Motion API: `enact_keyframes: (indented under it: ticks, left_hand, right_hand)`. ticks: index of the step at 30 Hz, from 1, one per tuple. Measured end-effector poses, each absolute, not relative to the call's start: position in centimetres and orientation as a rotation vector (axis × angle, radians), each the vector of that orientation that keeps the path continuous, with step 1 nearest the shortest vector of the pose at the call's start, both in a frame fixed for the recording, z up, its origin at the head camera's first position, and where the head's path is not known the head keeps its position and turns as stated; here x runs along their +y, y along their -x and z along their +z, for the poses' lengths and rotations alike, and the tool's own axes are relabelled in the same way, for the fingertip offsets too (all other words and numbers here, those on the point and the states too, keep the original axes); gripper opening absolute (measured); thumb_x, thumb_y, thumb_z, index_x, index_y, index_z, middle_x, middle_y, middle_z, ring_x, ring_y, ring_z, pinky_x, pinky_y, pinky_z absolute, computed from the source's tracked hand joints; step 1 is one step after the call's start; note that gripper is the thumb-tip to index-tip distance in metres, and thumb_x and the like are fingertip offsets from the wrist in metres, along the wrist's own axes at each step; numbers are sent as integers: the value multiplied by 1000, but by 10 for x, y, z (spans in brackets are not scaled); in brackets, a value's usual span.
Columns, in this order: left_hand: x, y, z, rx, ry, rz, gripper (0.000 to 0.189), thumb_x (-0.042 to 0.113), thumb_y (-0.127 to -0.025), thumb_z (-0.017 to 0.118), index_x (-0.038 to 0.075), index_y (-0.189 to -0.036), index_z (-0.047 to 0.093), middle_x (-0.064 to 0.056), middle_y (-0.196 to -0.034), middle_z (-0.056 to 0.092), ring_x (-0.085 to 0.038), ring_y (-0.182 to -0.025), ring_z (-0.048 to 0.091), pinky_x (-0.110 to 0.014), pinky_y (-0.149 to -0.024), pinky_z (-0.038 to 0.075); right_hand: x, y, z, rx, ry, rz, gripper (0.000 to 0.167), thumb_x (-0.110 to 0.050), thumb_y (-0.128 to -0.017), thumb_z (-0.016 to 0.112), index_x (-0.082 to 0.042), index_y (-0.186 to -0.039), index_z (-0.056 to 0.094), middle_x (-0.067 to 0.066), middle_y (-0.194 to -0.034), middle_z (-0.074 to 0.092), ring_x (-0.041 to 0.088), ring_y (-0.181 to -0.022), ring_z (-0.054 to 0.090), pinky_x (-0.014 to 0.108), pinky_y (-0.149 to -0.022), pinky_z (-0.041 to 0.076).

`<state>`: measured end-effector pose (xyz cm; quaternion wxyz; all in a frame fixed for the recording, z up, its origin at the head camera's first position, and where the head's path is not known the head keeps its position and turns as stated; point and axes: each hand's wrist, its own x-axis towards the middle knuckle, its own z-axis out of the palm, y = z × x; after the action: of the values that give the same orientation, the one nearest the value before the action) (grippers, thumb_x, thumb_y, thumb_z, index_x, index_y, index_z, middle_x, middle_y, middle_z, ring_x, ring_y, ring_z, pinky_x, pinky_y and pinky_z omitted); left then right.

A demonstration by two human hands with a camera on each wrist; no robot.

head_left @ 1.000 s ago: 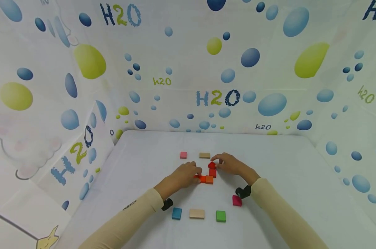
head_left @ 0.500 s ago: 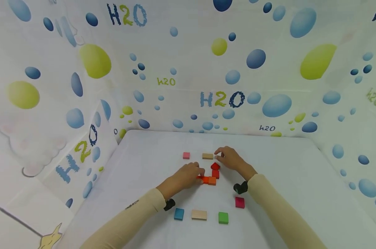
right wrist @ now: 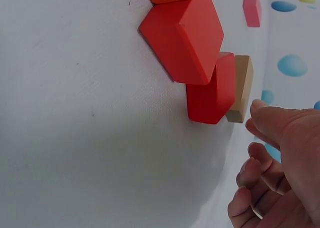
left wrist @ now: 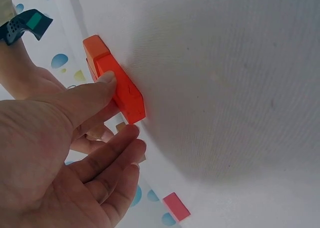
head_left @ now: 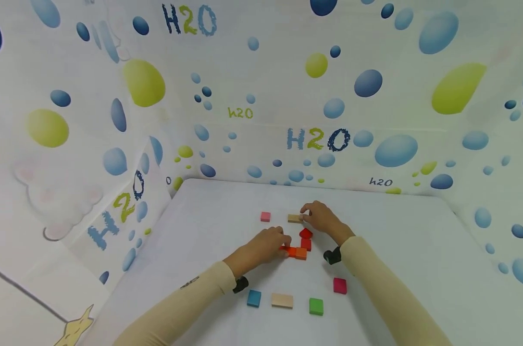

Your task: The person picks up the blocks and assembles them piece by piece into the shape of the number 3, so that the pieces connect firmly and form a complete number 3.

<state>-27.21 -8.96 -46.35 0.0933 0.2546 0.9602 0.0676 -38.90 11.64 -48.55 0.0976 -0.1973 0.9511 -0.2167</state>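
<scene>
1. Orange-red block (left wrist: 126, 96), below centre in the head view: the left hand (head_left: 262, 246) pinches it, apparently steadying it.
2. Tan block (head_left: 293, 218), slightly higher: the right hand (head_left: 324, 220), digits apart, waits beside it; next likely calls for a grasp.

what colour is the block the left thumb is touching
The block is orange-red, clearest in the left wrist view.

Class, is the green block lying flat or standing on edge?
The green block lies flat: its broad square face points up, above a thin front edge.
</scene>
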Motion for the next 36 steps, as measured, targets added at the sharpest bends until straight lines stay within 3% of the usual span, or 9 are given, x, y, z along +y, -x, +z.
enact_keyframes:
  ticks: [16, 27, 36]
  left_hand:
    - [-86, 275, -473, 2880, -834, 137, 25, 35, -97, 78, 23, -119, 77, -3, -112, 69, -16, -97, 62, -28, -89, 56]
    - [-88, 274, -470, 2884, -820, 129, 26, 34, -97, 78, 22, -120, 76, -3, -112, 69, -16, -97, 62, -29, -90, 56]
    - [-90, 273, -469, 2881, -807, 140, 26, 35, -97, 78, 22, -120, 76, -3, -112, 69, -16, -98, 61, -29, -90, 56]
  right_hand:
    - [112, 386, -482, 2772, 575, -602, 24, -20, -106, 65, -9, -125, 73, 12, -109, 63, 25, -96, 58, 37, -86, 56]
    - [107, 380, -478, 2747, 497, -653, 26, -24, -105, 67, -12, -128, 72, 13, -112, 63, 25, -97, 59, 36, -85, 58]
    - [105, 382, -481, 2719, 589, -648, 22, -22, -103, 70, -13, -123, 74, 10, -109, 61, 23, -97, 56, 30, -79, 55]
